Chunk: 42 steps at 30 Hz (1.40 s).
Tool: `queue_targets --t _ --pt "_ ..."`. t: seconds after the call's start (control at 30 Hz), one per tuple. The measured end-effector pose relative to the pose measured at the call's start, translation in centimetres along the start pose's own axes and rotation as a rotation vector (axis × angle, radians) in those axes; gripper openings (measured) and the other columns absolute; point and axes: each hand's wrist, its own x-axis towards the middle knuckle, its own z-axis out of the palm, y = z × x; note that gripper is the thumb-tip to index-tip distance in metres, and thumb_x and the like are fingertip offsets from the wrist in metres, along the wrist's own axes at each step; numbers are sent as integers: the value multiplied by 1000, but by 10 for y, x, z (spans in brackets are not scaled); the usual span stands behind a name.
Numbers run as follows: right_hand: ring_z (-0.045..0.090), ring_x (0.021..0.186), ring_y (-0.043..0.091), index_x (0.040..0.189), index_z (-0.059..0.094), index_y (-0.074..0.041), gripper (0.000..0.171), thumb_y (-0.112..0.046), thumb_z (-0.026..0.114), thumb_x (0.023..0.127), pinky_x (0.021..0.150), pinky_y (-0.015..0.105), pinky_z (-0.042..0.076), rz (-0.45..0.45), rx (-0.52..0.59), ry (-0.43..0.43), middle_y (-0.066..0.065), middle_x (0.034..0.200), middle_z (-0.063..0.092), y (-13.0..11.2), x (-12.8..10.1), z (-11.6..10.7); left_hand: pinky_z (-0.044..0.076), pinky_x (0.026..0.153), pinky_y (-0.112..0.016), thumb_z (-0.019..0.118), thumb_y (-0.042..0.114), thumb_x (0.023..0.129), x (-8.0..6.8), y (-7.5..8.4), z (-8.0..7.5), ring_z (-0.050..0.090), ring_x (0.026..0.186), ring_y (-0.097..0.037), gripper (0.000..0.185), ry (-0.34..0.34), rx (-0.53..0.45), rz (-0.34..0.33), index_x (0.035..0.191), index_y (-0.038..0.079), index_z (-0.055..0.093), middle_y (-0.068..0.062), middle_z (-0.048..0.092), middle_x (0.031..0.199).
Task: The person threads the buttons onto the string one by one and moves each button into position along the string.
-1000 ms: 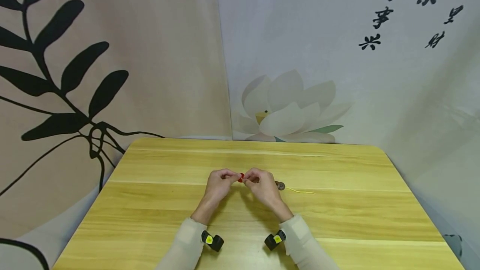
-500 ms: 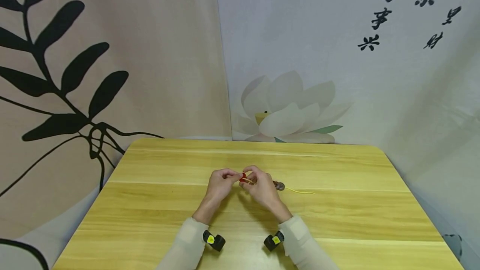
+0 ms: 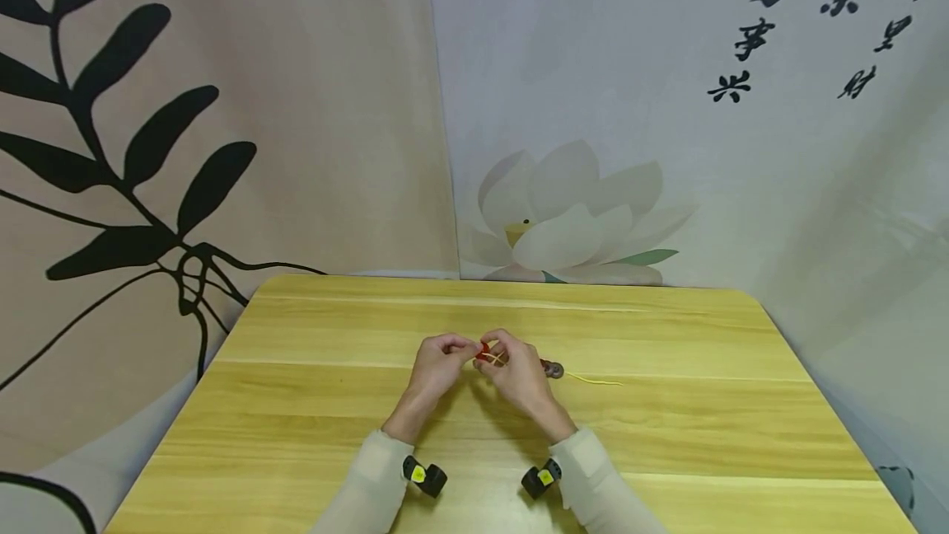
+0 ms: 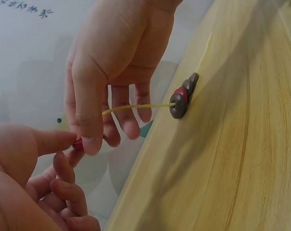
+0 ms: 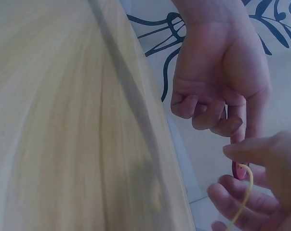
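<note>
Nearest the viewer, two pale sleeves (image 3: 593,476) enter from the lower edge, each wrist carrying a small black camera unit with a yellow mark (image 3: 424,476). The forearms converge above the middle of the yellow wooden surface (image 3: 296,419). The left hand (image 3: 437,369) has its fingers curled inward, and its thumb and forefinger pinch a small red bead (image 3: 483,349); in the right wrist view the bead (image 5: 241,171) shows just below the left forefinger tip. The right hand (image 3: 519,373) meets it fingertip to fingertip: its thumb and forefinger pinch a thin yellow cord (image 4: 140,107) at the bead, while its other fingers hang loosely bent. The bead is thus held between the two hands, just above the surface. From the right hand the cord runs to a short stack of brown discs with one red disc (image 4: 182,96), which lies on the surface just beyond the right hand. The cord's free end (image 3: 596,380) trails past the stack to the right. Behind the surface hang a backdrop with black leaves (image 3: 133,155) and another with a pale lotus (image 3: 571,221).
</note>
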Motion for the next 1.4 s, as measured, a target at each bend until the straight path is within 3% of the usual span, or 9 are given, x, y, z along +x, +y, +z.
queue_targets --t 0.17,0.37,0.6,1.03,1.4 --pt "62 71 10 112 66 -11 30 -10 78 85 63 25 52 6 23 0 2 85 71 1 1 -4 35 54 -21 67 20 94 1 -1 0 46 68 -12 19 -14 -6 9 101 4 74 1 55 78" --pt "64 81 14 117 64 -10 31 -9 74 88 76 37 52 20 101 -41 3 93 73 4 2 -11 36 56 -21 65 22 96 4 -3 -1 45 69 -12 22 -10 12 12 105 4 73 0 54 80" --pt "66 91 21 120 61 -5 32 -4 69 90 86 47 52 34 189 -99 13 103 73 7 3 -16 36 55 -21 67 21 95 2 -5 -2 45 67 -12 20 -44 18 21 103 4 73 1 53 78" --pt "66 95 23 121 59 -2 32 -1 67 90 82 42 54 45 230 -134 15 106 72 7 -2 -16 37 54 -22 70 18 92 -4 -5 1 47 63 -11 16 -73 14 19 99 4 74 1 54 76" --pt "65 94 25 120 59 -1 31 -1 67 90 86 48 52 16 215 -142 13 105 72 8 -3 -14 36 52 -20 70 17 92 -3 -6 4 46 61 -10 16 -73 35 24 97 3 73 1 54 74"
